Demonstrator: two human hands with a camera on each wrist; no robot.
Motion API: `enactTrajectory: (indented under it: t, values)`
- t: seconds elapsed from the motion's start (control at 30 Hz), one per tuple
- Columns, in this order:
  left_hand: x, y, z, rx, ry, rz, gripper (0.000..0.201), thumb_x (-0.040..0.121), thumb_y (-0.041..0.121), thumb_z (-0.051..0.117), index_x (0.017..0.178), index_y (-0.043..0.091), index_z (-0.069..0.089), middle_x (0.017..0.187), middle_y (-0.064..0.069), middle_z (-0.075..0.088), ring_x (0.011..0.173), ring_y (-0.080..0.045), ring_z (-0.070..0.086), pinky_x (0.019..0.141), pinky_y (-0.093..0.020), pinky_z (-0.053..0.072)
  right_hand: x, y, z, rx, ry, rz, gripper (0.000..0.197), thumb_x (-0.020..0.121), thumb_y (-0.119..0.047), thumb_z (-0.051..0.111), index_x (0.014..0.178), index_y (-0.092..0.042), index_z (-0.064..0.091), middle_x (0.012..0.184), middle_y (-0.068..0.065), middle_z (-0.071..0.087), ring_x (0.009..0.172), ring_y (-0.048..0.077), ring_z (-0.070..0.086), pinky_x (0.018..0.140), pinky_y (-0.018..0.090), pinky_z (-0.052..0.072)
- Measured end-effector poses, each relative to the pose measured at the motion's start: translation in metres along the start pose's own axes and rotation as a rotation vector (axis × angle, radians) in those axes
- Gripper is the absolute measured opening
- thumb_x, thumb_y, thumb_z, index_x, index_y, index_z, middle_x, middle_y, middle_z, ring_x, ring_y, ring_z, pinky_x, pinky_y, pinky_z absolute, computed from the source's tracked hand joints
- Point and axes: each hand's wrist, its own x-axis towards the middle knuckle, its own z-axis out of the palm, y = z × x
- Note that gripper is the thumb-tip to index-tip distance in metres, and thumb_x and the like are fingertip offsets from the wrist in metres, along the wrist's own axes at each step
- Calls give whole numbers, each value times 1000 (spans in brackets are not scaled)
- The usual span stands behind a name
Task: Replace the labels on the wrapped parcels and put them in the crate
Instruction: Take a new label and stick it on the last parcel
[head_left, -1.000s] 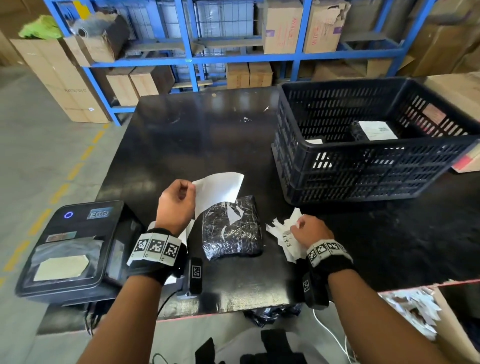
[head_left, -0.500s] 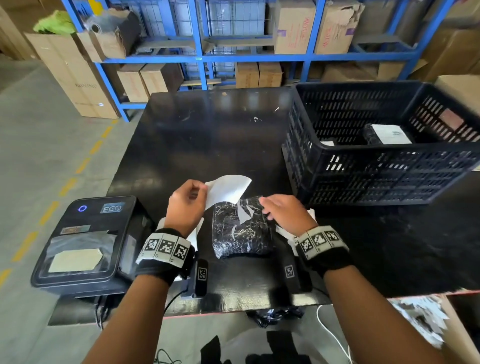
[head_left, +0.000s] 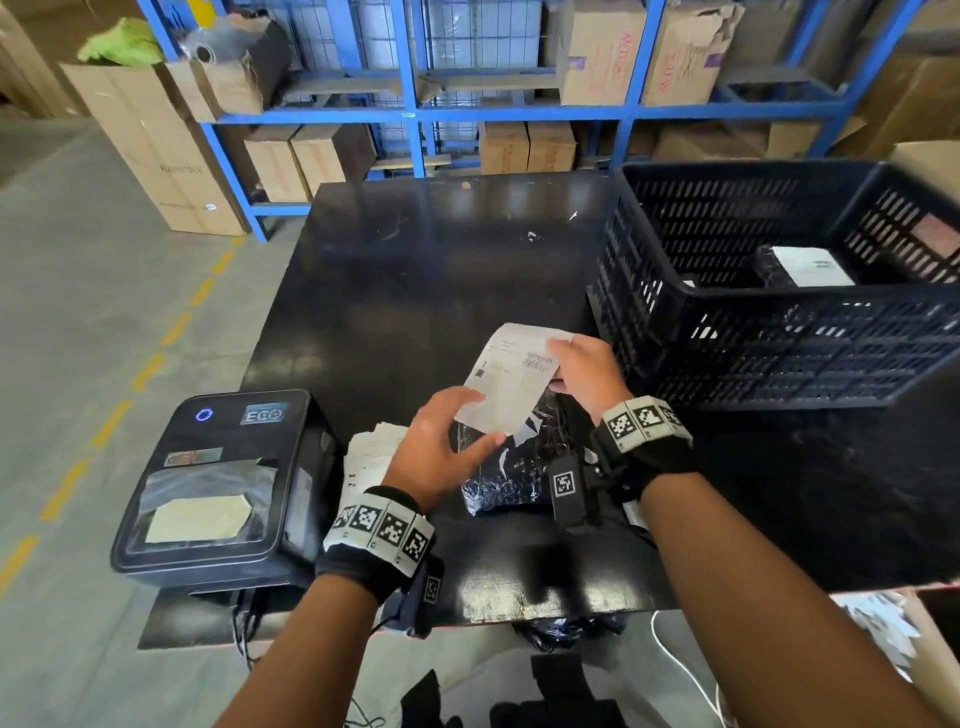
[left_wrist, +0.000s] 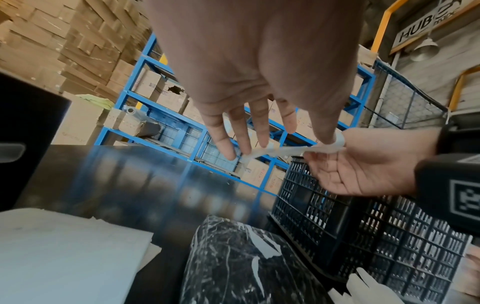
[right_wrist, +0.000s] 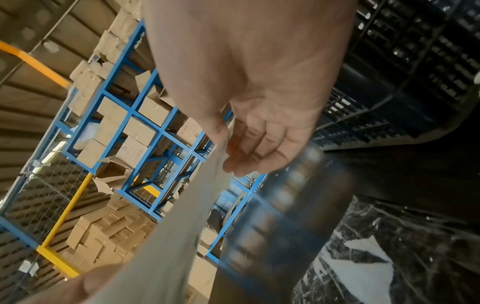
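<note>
A white printed label (head_left: 511, 376) hangs face up over a black wrapped parcel (head_left: 506, 480) near the front of the black table (head_left: 415, 291). My left hand (head_left: 475, 421) pinches the label's near left corner. My right hand (head_left: 558, 364) pinches its far right corner. In the left wrist view the label (left_wrist: 280, 149) is edge-on between both hands above the parcel (left_wrist: 233, 257). White shreds of an old label (right_wrist: 363, 263) still stick to the parcel (right_wrist: 415, 236). The black slotted crate (head_left: 779, 332) stands at the right and holds a labelled parcel (head_left: 808, 266).
A black label printer (head_left: 223, 483) sits at the table's left front corner, with a stack of paper sheets (head_left: 371, 452) beside it. Torn paper scraps (head_left: 636, 514) lie under my right wrist. Blue shelving (head_left: 415, 111) with cardboard boxes stands behind the table.
My right hand left the scraps, passed over the parcel and took the label's far corner. The label, held by my left hand alone before, is now turned printed side up over the parcel.
</note>
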Motion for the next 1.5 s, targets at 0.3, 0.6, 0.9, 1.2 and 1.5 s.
enactTrajectory:
  t: [0.3, 0.6, 0.9, 1.2, 1.5]
  values:
    - [-8, -16, -7, -116, -206, -184, 97, 74, 51, 68, 150, 22, 15, 150, 2, 26, 133, -8, 31, 112, -29, 29, -22, -14, 0, -168, 22, -177, 32, 96, -24, 52, 101, 6, 61, 101, 33, 64, 93, 47, 61, 74, 48, 55]
    - [9, -21, -1, -469, -177, -232, 45, 95, 26, 55, 137, 18, 42, 131, 4, 57, 118, -4, 55, 102, -30, 45, -43, 5, 3, -246, -150, -205, 10, 93, -18, 60, 97, -19, 69, 99, -1, 75, 98, 17, 70, 89, 41, 55]
    - [22, -29, 24, -438, -291, -404, 32, 91, 26, 58, 119, 39, 52, 102, -4, 72, 92, -20, 70, 83, -48, 56, -8, 34, -9, -321, -167, -135, 45, 94, -17, 60, 137, -16, 49, 91, -13, 67, 87, -5, 63, 72, 10, 46]
    - [44, -25, 48, -335, -317, -576, 59, 94, 15, 55, 144, 34, 29, 100, 1, 67, 90, -14, 67, 75, -34, 58, 51, 79, -5, -414, -213, -48, 47, 90, -22, 63, 135, -17, 50, 78, -2, 61, 80, 11, 62, 74, 24, 47]
    - [54, -28, 54, -176, -323, -591, 54, 95, 24, 52, 142, 38, 31, 114, 6, 64, 95, -11, 65, 82, -39, 58, 71, 93, 7, -435, -237, -82, 34, 90, -23, 63, 124, -18, 60, 100, -2, 66, 95, 14, 64, 89, 32, 52]
